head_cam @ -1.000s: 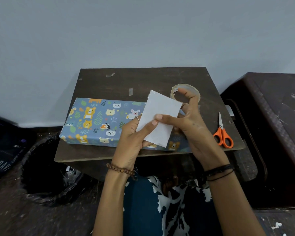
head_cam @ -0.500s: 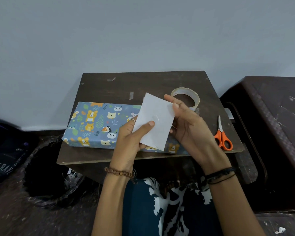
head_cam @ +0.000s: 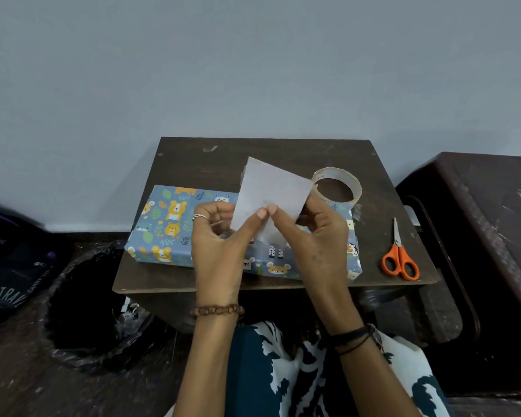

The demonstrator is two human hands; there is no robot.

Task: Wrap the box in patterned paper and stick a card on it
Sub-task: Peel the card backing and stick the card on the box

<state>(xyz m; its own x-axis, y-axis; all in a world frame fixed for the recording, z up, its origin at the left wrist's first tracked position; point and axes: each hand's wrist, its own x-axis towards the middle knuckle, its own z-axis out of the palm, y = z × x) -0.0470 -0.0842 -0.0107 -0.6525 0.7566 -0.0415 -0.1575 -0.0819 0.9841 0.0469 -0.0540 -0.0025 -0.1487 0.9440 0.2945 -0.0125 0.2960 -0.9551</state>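
Now our right hand (head_cam: pixel 313 236) joins our left hand (head_cam: pixel 220 236), thumbs meeting, both pinching the white card (head_cam: pixel 271 194) above the wrapped box (head_cam: pixel 163 230) on the bench (head_cam: pixel 283 152).

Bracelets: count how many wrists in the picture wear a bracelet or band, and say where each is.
2. A brown beaded bracelet circles the left hand's wrist; dark bands circle the right hand's wrist. Both hands hold the white card. No other wrists are in view.

The dark wooden table (head_cam: pixel 283 152) bears the wrapped box (head_cam: pixel 163 230), tape roll (head_cam: pixel 337 183) and orange scissors (head_cam: pixel 399 257).
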